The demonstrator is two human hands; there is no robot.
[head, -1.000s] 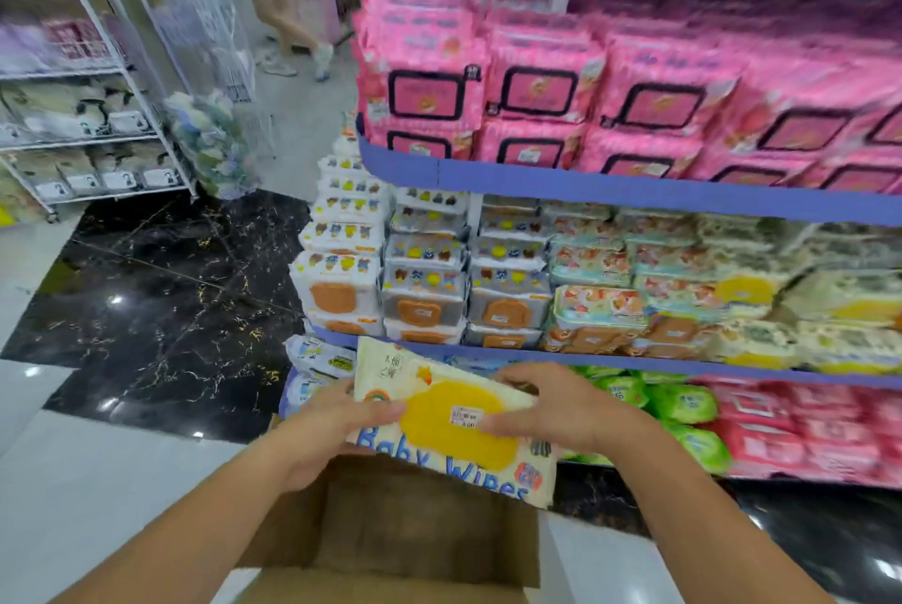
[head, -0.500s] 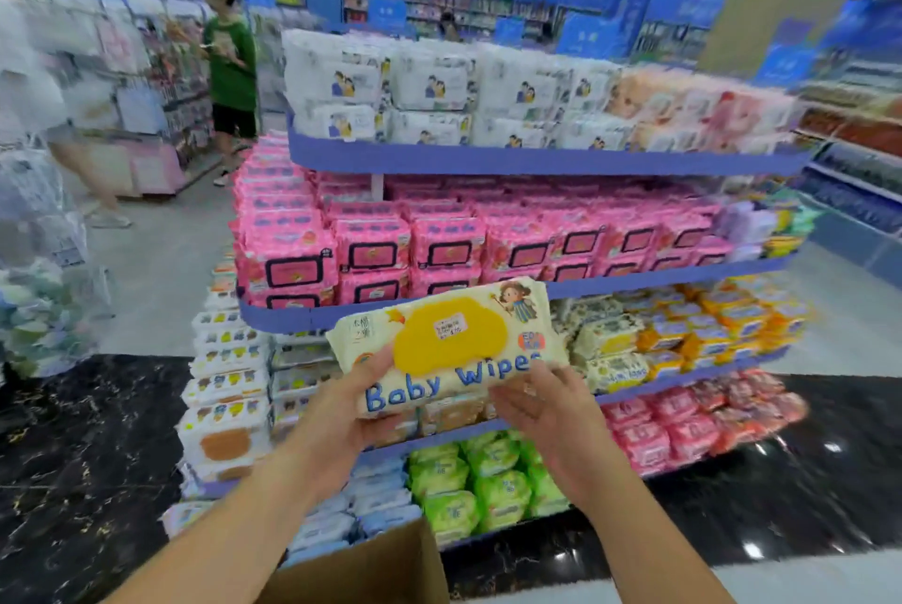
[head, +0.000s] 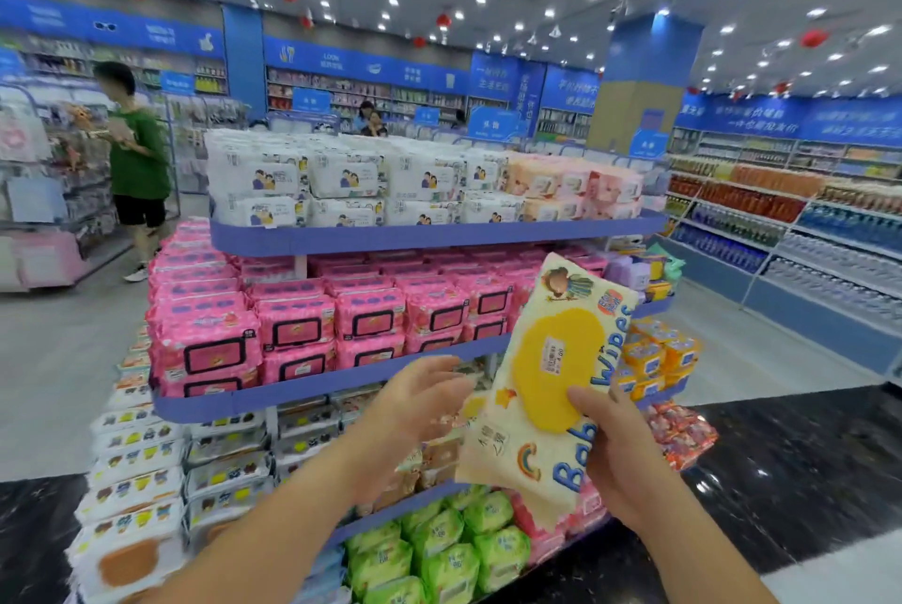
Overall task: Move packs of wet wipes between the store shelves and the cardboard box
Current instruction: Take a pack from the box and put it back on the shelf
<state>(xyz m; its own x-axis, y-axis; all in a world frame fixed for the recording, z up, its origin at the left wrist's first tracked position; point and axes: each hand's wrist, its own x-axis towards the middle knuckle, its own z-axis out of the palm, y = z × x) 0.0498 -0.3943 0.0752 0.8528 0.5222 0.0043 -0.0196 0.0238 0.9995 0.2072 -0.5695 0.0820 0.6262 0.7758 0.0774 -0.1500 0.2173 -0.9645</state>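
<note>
A cream pack of baby wipes (head: 546, 379) with a yellow lid is held up on end, tilted, in front of the tiered store shelves (head: 429, 237). My right hand (head: 620, 452) grips its lower right edge, thumb on the yellow lid. My left hand (head: 415, 403) hovers just left of the pack with fingers spread, off the pack. The shelves hold white packs on top, pink packs (head: 293, 325) below, then patterned and green packs (head: 439, 550) lower down. The cardboard box is out of view.
A person in a green shirt (head: 136, 154) stands at a rack on the far left. Bottle shelves (head: 790, 222) line the right aisle. Dark marble floor (head: 790, 471) runs in front of the display, grey floor on both sides.
The pack rose from over the box to shelf height and turned from level to upright. My left hand let go of it; only my right hand holds it. The view lifted off the box.
</note>
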